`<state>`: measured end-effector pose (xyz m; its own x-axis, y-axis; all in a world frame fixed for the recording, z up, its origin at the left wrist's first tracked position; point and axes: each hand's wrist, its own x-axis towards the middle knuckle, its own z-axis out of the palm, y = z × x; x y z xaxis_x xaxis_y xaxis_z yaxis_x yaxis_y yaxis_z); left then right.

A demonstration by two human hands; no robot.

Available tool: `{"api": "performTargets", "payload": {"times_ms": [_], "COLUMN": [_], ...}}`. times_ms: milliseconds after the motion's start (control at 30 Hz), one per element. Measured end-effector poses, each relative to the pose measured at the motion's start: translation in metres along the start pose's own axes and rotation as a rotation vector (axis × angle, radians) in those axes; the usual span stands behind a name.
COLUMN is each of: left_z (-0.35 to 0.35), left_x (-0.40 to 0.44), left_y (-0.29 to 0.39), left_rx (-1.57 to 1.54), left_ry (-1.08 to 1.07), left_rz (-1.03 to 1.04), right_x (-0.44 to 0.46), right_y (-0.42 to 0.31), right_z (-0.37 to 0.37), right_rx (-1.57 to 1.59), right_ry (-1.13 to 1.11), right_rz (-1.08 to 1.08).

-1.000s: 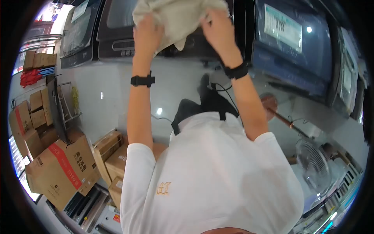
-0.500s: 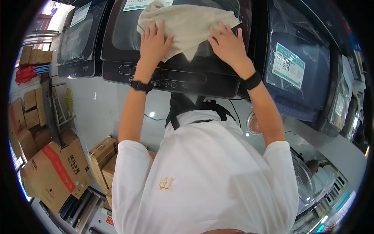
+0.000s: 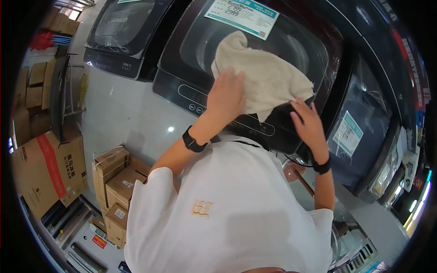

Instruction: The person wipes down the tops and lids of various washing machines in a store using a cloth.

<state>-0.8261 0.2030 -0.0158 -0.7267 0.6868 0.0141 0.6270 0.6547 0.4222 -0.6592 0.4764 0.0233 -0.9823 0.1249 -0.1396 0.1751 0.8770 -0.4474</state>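
Note:
A beige cloth [image 3: 264, 79] lies crumpled over the dark glass lid of a top-loading washing machine [image 3: 191, 50]. My left hand [image 3: 226, 96] rests on the left part of the cloth, fingers stretched out and pressed lightly on it, slightly blurred. At the lower right edge of the cloth is my right hand [image 3: 310, 125], its fingers apart and the tips close to the cloth; whether they touch it I cannot tell. One corner of the cloth hangs down toward the control panel [image 3: 248, 127]. A price card [image 3: 242, 17] is on the lid beyond the cloth.
Other washing machines stand to the left [image 3: 119, 36] and right [image 3: 359, 123], partly wrapped in plastic film. Cardboard boxes [image 3: 123, 182] are stacked on the floor at left, beside a large carton [image 3: 50, 168]. A round-headed stool [image 3: 293, 170] is near my right arm.
My view has turned and the machine now appears tilted. My right hand has shifted from lying on the cloth to its lower right edge. My left hand stays on the cloth.

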Motion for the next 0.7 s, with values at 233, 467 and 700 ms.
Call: {"api": "performTargets", "payload": {"times_ms": [233, 467, 700], "left_z": [-0.03, 0.001, -0.001], "left_x": [0.055, 0.087, 0.123], "left_y": [-0.034, -0.031, -0.045], "left_rx": [-0.097, 0.145, 0.056], "left_ry": [-0.095, -0.047, -0.017], "left_rz": [0.085, 0.204, 0.315], "right_x": [0.045, 0.111, 0.144], "right_y": [0.002, 0.016, -0.004], "right_z": [0.005, -0.002, 0.008], "right_rx": [-0.196, -0.29, -0.204], "right_ry": [0.027, 0.04, 0.083], "right_rz": [-0.027, 0.018, -0.09]}}
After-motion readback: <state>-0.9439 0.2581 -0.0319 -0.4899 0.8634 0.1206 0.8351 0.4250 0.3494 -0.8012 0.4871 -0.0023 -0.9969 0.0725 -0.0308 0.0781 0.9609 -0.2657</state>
